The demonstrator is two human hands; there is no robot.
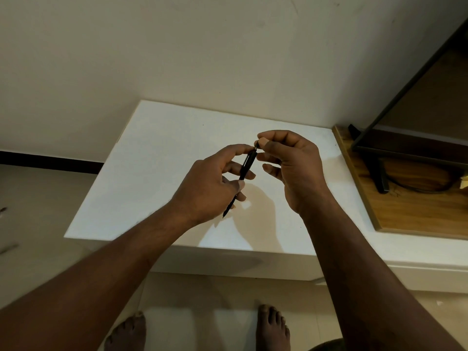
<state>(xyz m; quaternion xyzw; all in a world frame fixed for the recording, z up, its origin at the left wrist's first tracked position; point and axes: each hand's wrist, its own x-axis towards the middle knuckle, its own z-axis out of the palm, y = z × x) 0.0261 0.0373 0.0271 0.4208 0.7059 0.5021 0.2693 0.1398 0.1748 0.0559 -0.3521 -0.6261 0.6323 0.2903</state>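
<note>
Fingers (266, 143) pinch 1 pen (249, 162); L hand (210, 191), R hand (296, 168).

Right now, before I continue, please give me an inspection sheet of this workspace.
Surface: white tabletop, matte; hand shadows fall on it.
Job's things: black pen, held in the air above the tabletop, tip pointing down.
Clutter: nothing seen.
Grippers: left hand grips the pen's barrel; right hand pinches its upper end.
Cables: black cable lies on the wooden board at the right.
Surroundings: dark screen stands on that board; pale wall behind; floor and bare feet below.
</note>
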